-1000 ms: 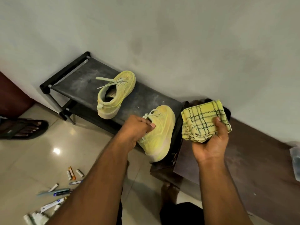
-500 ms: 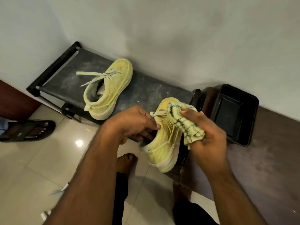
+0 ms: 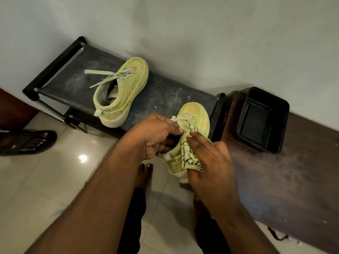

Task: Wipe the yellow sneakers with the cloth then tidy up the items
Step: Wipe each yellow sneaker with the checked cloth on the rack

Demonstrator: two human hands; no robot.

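My left hand (image 3: 155, 135) grips a yellow sneaker (image 3: 197, 118) at its collar and holds it tilted off the front edge of the black shoe rack (image 3: 161, 92). My right hand (image 3: 211, 162) presses a yellow checked cloth (image 3: 189, 154) against the sneaker's side, its fingers stretched over the cloth and its thumb tucked under the cloth's lower edge. The second yellow sneaker (image 3: 119, 94) lies on the rack to the left, toe toward the wall, laces loose.
An empty black tray (image 3: 260, 120) stands on the dark wooden bench (image 3: 286, 180) to the right of the rack. The wall runs close behind. Another person's sandalled foot (image 3: 31, 142) is at the left on the tiled floor. My bare foot (image 3: 145, 171) shows below the sneaker.
My right hand brought the cloth from above the tray onto the sneaker and now rubs lower along its side. My left hand lifted and tilted the sneaker. The tray is uncovered.
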